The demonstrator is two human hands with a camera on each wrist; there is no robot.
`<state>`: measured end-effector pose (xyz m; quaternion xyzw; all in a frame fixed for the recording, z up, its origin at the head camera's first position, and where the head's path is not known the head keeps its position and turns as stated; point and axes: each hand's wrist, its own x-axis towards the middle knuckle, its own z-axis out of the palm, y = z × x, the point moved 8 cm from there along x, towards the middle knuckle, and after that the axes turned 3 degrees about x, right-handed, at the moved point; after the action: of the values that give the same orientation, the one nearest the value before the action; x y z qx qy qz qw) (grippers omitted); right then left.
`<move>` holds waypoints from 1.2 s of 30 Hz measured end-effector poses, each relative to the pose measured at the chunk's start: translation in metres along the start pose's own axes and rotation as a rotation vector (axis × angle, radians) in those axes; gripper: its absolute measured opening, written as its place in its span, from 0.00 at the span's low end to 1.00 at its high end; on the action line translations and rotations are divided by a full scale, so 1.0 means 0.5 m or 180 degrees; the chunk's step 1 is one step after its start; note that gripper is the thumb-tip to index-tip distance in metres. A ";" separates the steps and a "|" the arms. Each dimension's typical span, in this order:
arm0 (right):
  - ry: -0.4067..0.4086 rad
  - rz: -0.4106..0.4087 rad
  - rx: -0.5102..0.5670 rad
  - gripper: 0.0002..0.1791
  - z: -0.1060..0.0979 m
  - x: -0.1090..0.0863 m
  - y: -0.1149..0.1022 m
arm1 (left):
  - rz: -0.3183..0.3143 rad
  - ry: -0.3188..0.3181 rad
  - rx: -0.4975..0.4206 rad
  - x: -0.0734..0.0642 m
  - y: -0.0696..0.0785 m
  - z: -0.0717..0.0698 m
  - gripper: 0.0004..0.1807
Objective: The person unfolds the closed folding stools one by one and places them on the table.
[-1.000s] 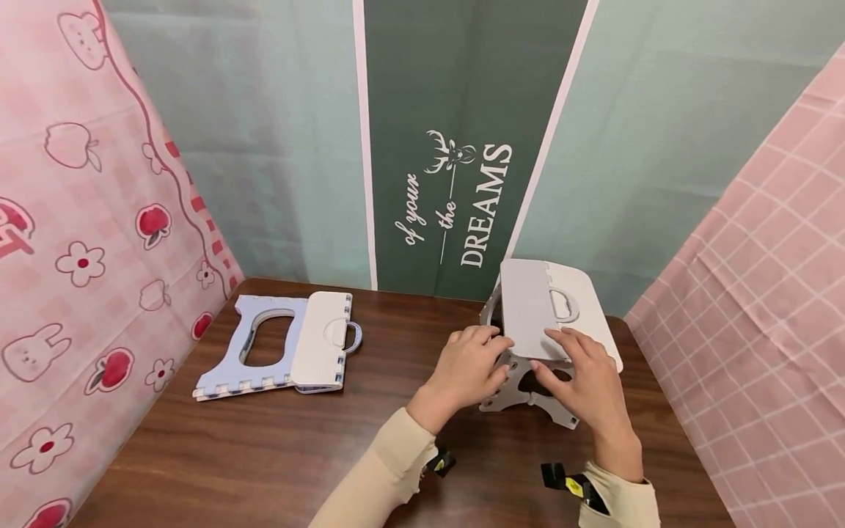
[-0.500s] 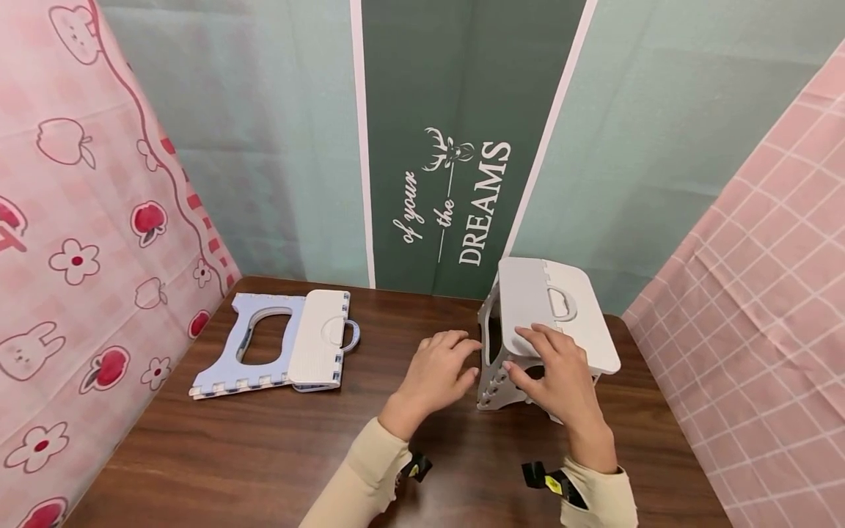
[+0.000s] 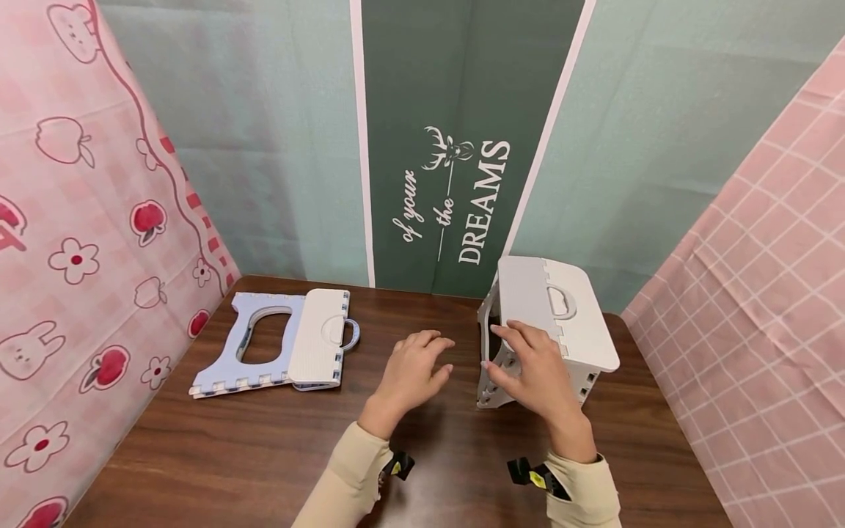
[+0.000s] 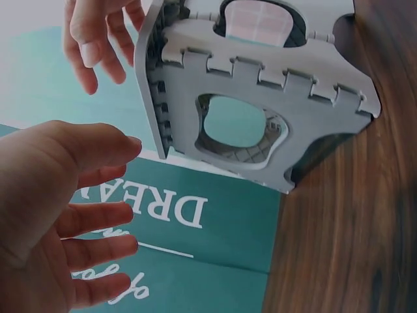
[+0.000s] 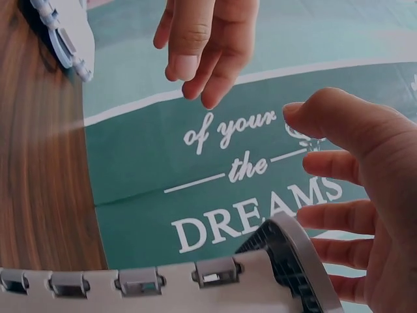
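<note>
1. Grey-and-white plastic folding step stool (image 3: 594, 330): unfolded, upright on its legs on the dark brown wood-grain tabletop (image 3: 198, 455), toward the right, near the back edge.
2. Top seam running away from the person, grey half on the left, white half on the right, grey loop handle (image 3: 573, 301) at the seam.
3. Right hand (image 3: 538, 374): fingers apart, lightly bent, nothing held. In the head view, overlapping the stool's near left corner; cannot tell touching or just clear.
4. Left hand (image 3: 411, 370): fingers loosely bent, thumb apart from them, nothing held. Over the tabletop, between the two stools, clear of both.
5. Key relation: grey-and-white stool to the right of the left hand, just beyond and rightward of the right hand. Right hand clearly nearer.
6. Light-blue-and-white plastic folding step stool (image 3: 310, 341): folded, lying flat on the tabletop, left side. Long axis roughly left to right, white seat panel and blue loop handle (image 3: 357, 335) at the end toward the hands.
7. From the left hand: folded stool off to the left and slightly farther back. Left hand nearer to it than the right, judging by the head view.
8. Behind: dark and pale green cloth backdrop (image 3: 422, 59), white "DREAMS" lettering on the dark strip.
</note>
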<state>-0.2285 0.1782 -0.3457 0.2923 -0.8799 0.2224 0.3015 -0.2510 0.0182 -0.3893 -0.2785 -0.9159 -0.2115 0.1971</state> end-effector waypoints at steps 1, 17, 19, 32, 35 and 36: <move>-0.0013 -0.0015 0.0025 0.29 0.003 0.001 -0.002 | -0.0005 -0.0002 -0.0001 -0.002 -0.003 0.000 0.18; -0.0282 -0.0138 0.0334 0.30 0.054 0.013 -0.041 | -0.0191 -0.0006 0.0040 -0.026 -0.060 0.000 0.17; -0.0283 -0.0150 0.0363 0.30 0.058 0.013 -0.043 | -0.0218 0.0000 0.0087 -0.027 -0.069 -0.003 0.17; -0.0415 -0.0190 0.0331 0.33 0.100 0.016 -0.055 | -0.0354 0.0121 0.0142 -0.040 -0.119 -0.020 0.17; -0.0465 -0.0146 0.0348 0.33 0.118 0.012 -0.052 | -0.0365 0.0121 0.0168 -0.047 -0.131 -0.022 0.17; -0.0481 -0.0130 0.0352 0.33 0.124 0.010 -0.051 | -0.0363 0.0126 0.0184 -0.049 -0.136 -0.023 0.17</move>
<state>-0.2400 0.1223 -0.3816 0.3424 -0.8803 0.2418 0.2221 -0.2697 -0.0491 -0.4105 -0.2159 -0.9319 -0.2012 0.2107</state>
